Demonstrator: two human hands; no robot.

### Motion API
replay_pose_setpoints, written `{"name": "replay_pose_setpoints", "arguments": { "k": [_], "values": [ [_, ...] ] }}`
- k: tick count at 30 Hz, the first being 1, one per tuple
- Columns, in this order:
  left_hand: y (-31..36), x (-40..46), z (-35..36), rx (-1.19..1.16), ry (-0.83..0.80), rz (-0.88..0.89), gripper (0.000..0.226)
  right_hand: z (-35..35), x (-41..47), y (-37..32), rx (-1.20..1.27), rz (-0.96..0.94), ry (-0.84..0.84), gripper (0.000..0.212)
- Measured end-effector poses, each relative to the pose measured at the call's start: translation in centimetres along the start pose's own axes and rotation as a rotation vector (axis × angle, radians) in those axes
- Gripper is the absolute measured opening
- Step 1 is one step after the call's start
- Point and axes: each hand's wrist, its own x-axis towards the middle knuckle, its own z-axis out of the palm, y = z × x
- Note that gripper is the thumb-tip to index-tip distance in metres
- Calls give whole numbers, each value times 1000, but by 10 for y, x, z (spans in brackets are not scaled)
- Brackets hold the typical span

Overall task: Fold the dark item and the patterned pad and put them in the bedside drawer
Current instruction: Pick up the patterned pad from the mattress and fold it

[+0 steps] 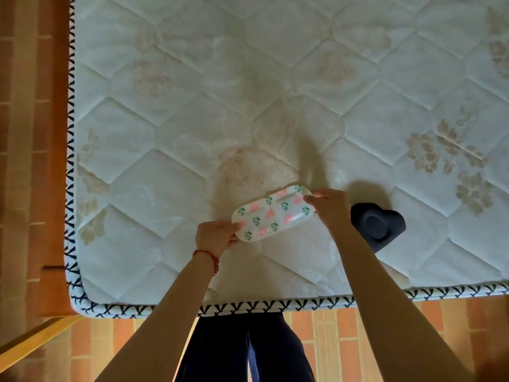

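Note:
The patterned pad [272, 213] is white with pink flowers and green leaves, long with rounded ends. I hold it a little above the mattress, tilted up to the right. My left hand [216, 237] pinches its lower left end and my right hand [329, 206] pinches its upper right end. The dark item [376, 224] is a small navy folded piece with a round cup shape, lying on the mattress just right of my right hand. No drawer is in view.
A white quilted mattress [192, 106] with pale flower motifs fills most of the view; its black-stitched edge [248, 306] runs along the front and left. An orange wooden bed frame [59, 161] lies at the left. Brick-pattern floor [344, 348] and my dark trousers [242, 348] are below.

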Motion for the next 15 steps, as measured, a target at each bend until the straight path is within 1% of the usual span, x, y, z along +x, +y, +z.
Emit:
{"name": "replay_pose_setpoints", "arguments": {
  "k": [6, 11, 15],
  "values": [
    [2, 3, 4, -10, 18, 9, 21, 3, 1, 2, -30, 0, 11, 20],
    [11, 2, 3, 31, 53, 71, 7, -2, -6, -2, 16, 6, 37, 15],
    [29, -4, 7, 48, 42, 149, 15, -10, -14, -9, 81, 7, 67, 16]
  ]
}}
